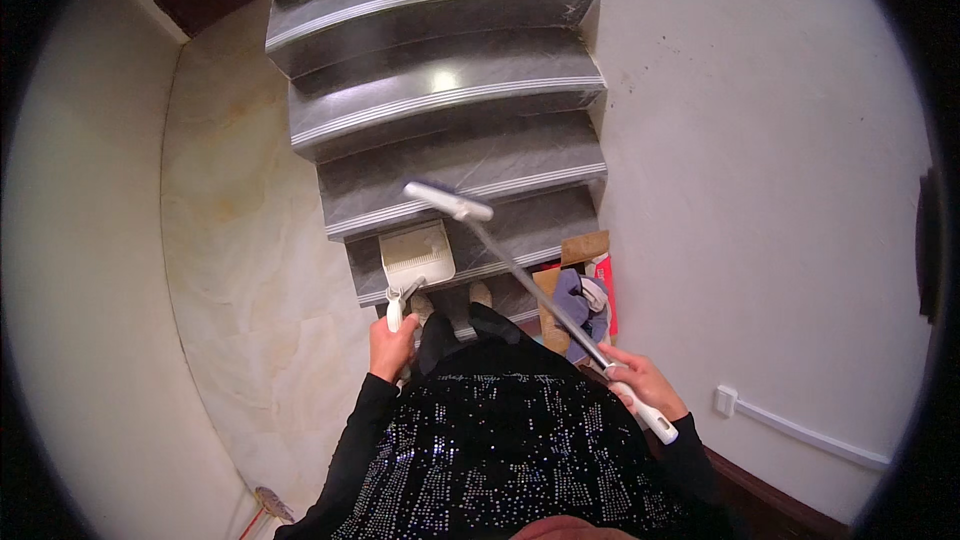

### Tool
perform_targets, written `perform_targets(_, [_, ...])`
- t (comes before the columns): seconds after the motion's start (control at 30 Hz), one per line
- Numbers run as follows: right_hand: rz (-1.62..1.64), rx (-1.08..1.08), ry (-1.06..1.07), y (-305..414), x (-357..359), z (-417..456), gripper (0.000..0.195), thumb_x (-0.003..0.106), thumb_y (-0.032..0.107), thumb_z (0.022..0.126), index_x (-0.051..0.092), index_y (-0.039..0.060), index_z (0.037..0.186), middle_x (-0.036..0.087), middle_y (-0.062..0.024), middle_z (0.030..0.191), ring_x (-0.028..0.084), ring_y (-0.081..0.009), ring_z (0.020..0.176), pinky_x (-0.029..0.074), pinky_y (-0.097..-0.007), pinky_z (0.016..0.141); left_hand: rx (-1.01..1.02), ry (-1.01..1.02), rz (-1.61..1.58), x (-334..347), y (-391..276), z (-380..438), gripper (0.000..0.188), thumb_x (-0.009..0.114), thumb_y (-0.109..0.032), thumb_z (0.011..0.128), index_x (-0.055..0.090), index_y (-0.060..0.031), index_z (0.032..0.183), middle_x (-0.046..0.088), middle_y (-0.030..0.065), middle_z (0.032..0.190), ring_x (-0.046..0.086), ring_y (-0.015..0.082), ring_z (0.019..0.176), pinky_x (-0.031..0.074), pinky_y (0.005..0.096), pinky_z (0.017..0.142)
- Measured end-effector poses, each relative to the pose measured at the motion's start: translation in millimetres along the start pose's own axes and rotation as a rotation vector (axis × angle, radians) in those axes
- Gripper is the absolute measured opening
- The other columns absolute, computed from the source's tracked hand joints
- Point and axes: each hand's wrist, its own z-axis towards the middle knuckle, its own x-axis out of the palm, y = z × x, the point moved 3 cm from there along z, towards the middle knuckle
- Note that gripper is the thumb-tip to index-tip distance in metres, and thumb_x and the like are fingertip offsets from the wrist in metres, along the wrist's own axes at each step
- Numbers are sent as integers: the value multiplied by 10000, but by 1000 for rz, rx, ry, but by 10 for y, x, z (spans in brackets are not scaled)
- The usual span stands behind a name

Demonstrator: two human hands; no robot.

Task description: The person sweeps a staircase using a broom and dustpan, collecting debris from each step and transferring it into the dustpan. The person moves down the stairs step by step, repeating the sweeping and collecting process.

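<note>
My left hand [392, 349] is closed around the white handle of a long-handled dustpan [417, 253]. The cream pan, with a row of comb teeth, lies over a lower grey stair tread. In my right hand [646, 382] is the white grip of a broom [450, 202] with a metal pole. The pole slants up and left, and the white broom head is over the stairs, above and right of the pan. Whether the head touches a step I cannot tell.
Grey stairs [450, 97] with white-striped edges rise ahead. A cardboard box [551, 307] with bluish cloths [581, 304] stands at the right by the white wall [735, 165]. Marble-look floor [240, 240] runs along the left. A mop-like head [274, 502] lies at the lower left.
</note>
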Motion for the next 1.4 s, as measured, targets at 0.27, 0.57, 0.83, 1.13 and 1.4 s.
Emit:
perform_targets(0.27, [14,-218,-257,331,-629,1240,664,485,143,951,197,236,1543,484,-22,657,447,-98,471,407,-249,381,-11,-39,27,-194,67,-135,295,696,-199,837,559,-2,666,522,11,527,478,96,425,359,296,400])
perform_targets(0.57, [-232,-180,-254,321,-128,1767,656,450,158,978,143,247,1551,474,-22,666,465,-116,478,447,-284,398,-18,-30,-51,-483,272,-82,303,695,-202,846,539,-22,659,488,-12,533,458,81,449,343,286,415])
perform_targets(0.83, [-546,-63,-89,205,432,1512,630,438,169,983,167,227,1549,448,1,673,439,-93,469,427,-260,385,-75,10,-77,-581,178,47,322,681,-194,863,508,-34,644,482,12,492,441,114,372,328,309,359])
perform_targets(1.13, [-827,-136,164,77,518,1025,568,472,117,973,310,165,1515,460,31,651,426,-65,461,383,-234,392,-67,15,-71,-663,170,51,309,667,-186,870,501,-35,657,473,15,491,441,119,362,324,299,346])
perform_targets(1.4, [-584,-105,156,237,499,744,555,504,94,961,359,150,1494,492,19,651,444,-57,430,391,-215,374,-35,-35,-97,-867,301,-169,263,668,-184,865,527,-25,709,471,9,503,421,108,360,326,290,338])
